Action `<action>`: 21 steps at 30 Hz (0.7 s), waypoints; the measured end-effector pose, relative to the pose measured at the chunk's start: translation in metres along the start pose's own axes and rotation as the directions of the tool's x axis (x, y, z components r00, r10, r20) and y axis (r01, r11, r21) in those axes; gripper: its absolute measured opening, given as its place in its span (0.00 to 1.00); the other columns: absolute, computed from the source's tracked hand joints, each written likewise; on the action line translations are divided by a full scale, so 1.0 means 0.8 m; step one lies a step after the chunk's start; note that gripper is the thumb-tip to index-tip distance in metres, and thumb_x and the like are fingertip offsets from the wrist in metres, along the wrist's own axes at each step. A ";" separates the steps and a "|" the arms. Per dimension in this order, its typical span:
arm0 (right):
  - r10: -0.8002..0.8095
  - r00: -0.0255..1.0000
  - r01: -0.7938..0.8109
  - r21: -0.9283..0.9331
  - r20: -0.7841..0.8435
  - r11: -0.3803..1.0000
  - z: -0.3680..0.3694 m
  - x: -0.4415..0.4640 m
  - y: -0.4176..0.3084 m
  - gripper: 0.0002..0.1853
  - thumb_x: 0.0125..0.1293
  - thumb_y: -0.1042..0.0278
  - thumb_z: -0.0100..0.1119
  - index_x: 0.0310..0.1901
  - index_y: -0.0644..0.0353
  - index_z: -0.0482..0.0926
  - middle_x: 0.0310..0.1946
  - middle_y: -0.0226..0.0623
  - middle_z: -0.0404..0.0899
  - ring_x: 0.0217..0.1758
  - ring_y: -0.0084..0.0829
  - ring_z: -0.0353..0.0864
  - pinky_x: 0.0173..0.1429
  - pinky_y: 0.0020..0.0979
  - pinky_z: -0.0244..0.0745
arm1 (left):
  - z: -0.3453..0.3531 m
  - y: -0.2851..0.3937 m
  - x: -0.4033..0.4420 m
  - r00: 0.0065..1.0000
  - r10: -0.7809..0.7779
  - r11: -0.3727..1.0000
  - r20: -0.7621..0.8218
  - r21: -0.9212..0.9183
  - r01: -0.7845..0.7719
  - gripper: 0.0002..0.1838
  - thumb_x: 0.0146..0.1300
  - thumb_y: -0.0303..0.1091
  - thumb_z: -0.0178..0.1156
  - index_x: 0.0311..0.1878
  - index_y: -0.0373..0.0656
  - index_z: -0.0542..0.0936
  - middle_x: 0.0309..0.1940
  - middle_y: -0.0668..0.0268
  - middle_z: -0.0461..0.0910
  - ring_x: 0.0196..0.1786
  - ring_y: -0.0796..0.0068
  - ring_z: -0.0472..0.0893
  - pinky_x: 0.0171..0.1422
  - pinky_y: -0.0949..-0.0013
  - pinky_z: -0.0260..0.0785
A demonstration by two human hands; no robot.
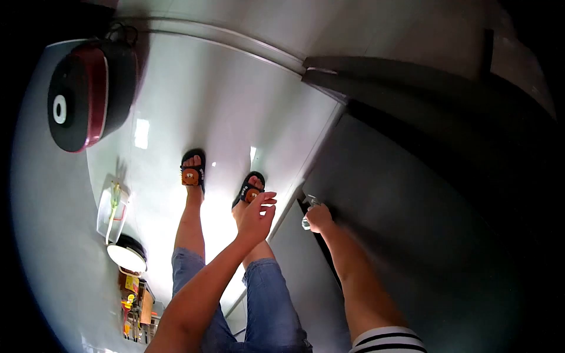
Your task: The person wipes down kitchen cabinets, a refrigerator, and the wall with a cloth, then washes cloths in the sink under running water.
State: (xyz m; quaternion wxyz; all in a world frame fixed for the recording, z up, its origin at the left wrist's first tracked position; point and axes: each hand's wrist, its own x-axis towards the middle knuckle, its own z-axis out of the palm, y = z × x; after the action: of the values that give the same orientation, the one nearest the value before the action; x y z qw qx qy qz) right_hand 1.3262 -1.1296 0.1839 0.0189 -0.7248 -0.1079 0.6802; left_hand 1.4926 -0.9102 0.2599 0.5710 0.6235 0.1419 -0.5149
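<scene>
On head cam, clock read from the centre of my view. Right hand (319, 219) is at 4–5 o'clock, just off centre, fingers curled tight round a metal handle (305, 224); bits of metal show past the fist at its 9 and 11. Handle sits by the near edge of a dark panel (412, 247) that fills 3 to 5. Left hand (256, 223) at 7, nothing in it, fingers loosely bent and apart from the thumb, not touching the handle. From my angle it overlaps one of two black sandals (191, 176), which have brown patches, feet in them, on the pale shiny floor (229, 106). Striped sleeve (388, 340) at 5, denim shorts (271, 303) at 6. At 10: dark appliance (120, 76) with a red band. Between 8 and 9: clear container (104, 209), long greenish item in it. At 8: round white-faced item (128, 259), dark rim. Contents of the cluttered rack (144, 306) below that: too small to tell.
</scene>
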 end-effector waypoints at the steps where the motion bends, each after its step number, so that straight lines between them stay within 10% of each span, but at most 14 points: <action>1: 0.035 0.998 -0.030 0.099 -0.057 0.995 -0.010 -0.018 -0.006 0.14 0.63 0.60 0.60 0.48 0.53 0.82 0.49 0.38 0.79 0.56 0.38 0.80 0.59 0.42 0.73 | -0.007 0.010 -0.012 1.000 0.011 1.000 -0.009 0.029 -0.011 0.17 0.67 0.26 0.53 0.60 0.38 0.74 0.50 0.60 0.80 0.53 0.71 0.80 0.56 0.69 0.73; 4: 0.273 0.909 -0.031 0.602 -0.316 0.798 -0.055 -0.063 -0.029 0.16 0.62 0.61 0.59 0.49 0.59 0.80 0.47 0.45 0.80 0.53 0.48 0.80 0.55 0.47 0.76 | -0.032 0.035 -0.045 0.992 0.118 0.984 -0.054 0.142 -0.110 0.20 0.67 0.28 0.56 0.62 0.40 0.73 0.50 0.58 0.80 0.51 0.68 0.81 0.55 0.67 0.74; 7: 0.518 0.733 0.337 0.897 -0.441 0.288 -0.115 -0.080 -0.074 0.17 0.61 0.65 0.59 0.51 0.61 0.78 0.43 0.43 0.82 0.46 0.37 0.82 0.51 0.41 0.77 | -0.054 0.080 -0.086 0.973 0.186 0.982 -0.138 0.064 -0.179 0.25 0.66 0.29 0.58 0.66 0.40 0.69 0.52 0.57 0.79 0.51 0.67 0.81 0.57 0.66 0.73; 11: 0.470 0.755 0.654 0.582 -0.457 -0.484 -0.268 -0.180 -0.157 0.14 0.66 0.71 0.61 0.51 0.64 0.78 0.41 0.34 0.82 0.43 0.23 0.81 0.48 0.27 0.77 | -0.084 0.158 -0.137 0.995 0.082 0.984 -0.064 -0.153 -0.091 0.36 0.71 0.36 0.58 0.77 0.56 0.52 0.70 0.51 0.62 0.61 0.66 0.76 0.60 0.60 0.72; 16: 0.244 0.764 0.522 0.350 -0.597 -0.778 -0.395 -0.297 -0.239 0.21 0.73 0.62 0.55 0.62 0.65 0.69 0.54 0.41 0.78 0.56 0.33 0.79 0.60 0.35 0.76 | -0.129 0.285 -0.216 0.981 0.122 0.891 -0.153 -0.418 -0.176 0.42 0.69 0.34 0.61 0.78 0.47 0.47 0.67 0.56 0.66 0.64 0.67 0.72 0.62 0.67 0.72; 21: 0.053 0.660 0.402 0.293 -0.749 -0.868 -0.460 -0.374 -0.279 0.26 0.77 0.54 0.44 0.67 0.64 0.64 0.63 0.44 0.72 0.66 0.40 0.72 0.71 0.42 0.66 | -0.189 0.332 -0.275 0.942 0.270 0.836 -0.199 -0.437 -0.332 0.23 0.73 0.30 0.53 0.69 0.39 0.64 0.58 0.60 0.74 0.59 0.73 0.76 0.62 0.70 0.71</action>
State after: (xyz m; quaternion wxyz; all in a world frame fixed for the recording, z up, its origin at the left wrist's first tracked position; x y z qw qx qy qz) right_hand 1.6461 -0.9226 0.5441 0.9248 -0.1901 0.2954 0.1460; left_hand 1.6738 -0.7719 0.5598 0.7667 0.5153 0.1977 -0.3279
